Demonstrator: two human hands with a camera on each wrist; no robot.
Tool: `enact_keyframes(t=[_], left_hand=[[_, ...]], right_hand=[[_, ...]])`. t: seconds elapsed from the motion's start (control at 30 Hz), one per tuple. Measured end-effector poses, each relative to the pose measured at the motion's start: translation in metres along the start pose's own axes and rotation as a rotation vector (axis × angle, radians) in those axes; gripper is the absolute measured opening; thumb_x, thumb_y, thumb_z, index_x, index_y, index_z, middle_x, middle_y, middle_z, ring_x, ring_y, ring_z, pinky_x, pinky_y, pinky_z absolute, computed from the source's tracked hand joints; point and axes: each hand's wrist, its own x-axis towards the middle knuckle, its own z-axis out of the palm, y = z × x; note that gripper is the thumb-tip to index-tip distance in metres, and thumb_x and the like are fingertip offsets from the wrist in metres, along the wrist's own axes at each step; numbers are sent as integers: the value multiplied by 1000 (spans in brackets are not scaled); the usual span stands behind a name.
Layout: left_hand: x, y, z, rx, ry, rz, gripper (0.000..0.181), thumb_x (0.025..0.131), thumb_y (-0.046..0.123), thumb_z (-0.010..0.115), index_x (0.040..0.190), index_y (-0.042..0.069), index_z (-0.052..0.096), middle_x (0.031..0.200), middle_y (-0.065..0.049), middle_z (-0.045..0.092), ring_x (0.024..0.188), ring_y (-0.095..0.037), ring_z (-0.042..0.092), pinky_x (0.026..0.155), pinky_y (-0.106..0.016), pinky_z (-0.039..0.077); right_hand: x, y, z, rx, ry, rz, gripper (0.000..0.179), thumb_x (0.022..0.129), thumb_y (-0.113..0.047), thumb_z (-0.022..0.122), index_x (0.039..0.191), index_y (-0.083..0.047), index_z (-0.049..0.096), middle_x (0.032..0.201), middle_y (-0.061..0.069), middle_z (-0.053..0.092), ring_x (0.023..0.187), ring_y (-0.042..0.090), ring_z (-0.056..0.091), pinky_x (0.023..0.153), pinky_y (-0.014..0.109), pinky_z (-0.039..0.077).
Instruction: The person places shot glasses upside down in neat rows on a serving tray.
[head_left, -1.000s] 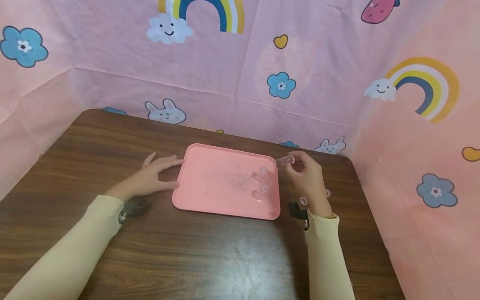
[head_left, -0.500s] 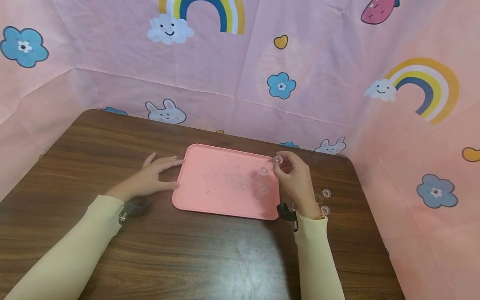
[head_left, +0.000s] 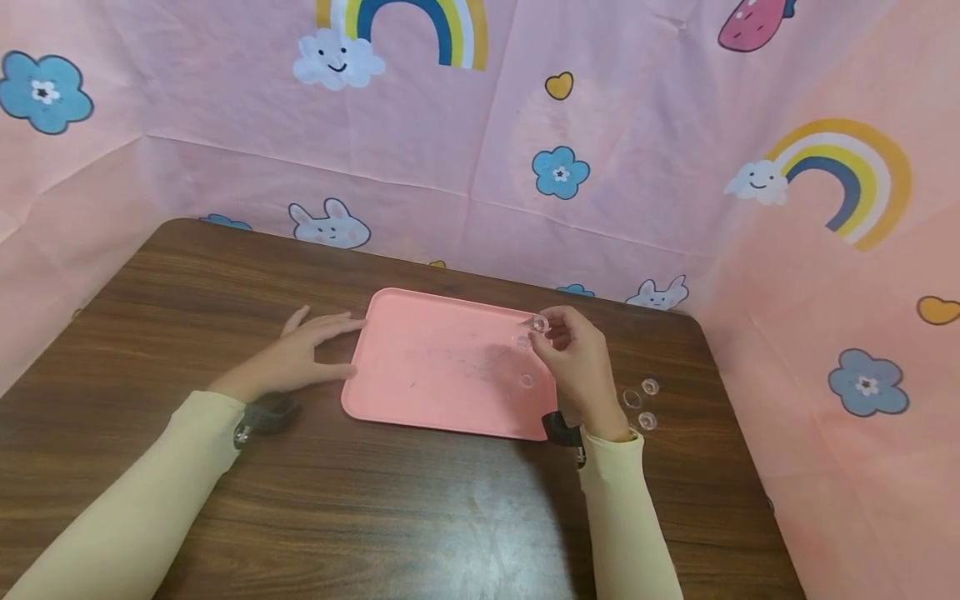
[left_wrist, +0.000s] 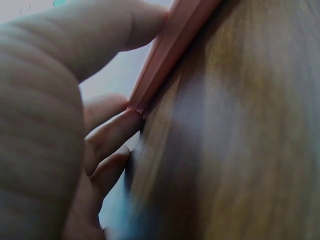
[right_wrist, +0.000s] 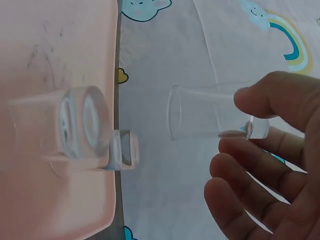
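Note:
A clear shot glass (head_left: 539,323) is pinched between the thumb and fingers of my right hand (head_left: 576,357), over the back right part of the pink tray (head_left: 420,367). In the right wrist view this glass (right_wrist: 197,112) has its thick base at the fingertips and its open rim pointing away from them, toward the tray's side. Two similar glasses stand upside down on the tray's right part, a near one (right_wrist: 85,122) and a farther one (right_wrist: 125,150). My left hand (head_left: 300,354) rests its thumb and extended fingertips against the tray's left rim (left_wrist: 160,55).
More clear glasses (head_left: 647,422) stand on the brown wooden table (head_left: 420,508) right of the tray, behind my right wrist. Pink patterned cloth (head_left: 480,225) hangs along the table's back and sides. Each wrist wears a dark strap (head_left: 561,429).
My right hand has moved left, carrying the glass from beyond the tray's right edge to above the tray. The glasses at right have come into fuller view. My left hand has stayed put.

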Motion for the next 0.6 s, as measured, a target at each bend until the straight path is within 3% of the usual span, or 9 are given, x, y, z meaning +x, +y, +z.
enact_keyframes(t=[0.6], left_hand=[[0,0,-1,5,10,21,79,90,49,77,155,14,48,161,-16,43,152,-39,32,125,-61,-9]], right_hand=[[1,-10,14,7,-54,-33,19,92,-14,80,108,-9,71,100,5,69,93,26,68,82,43,62]])
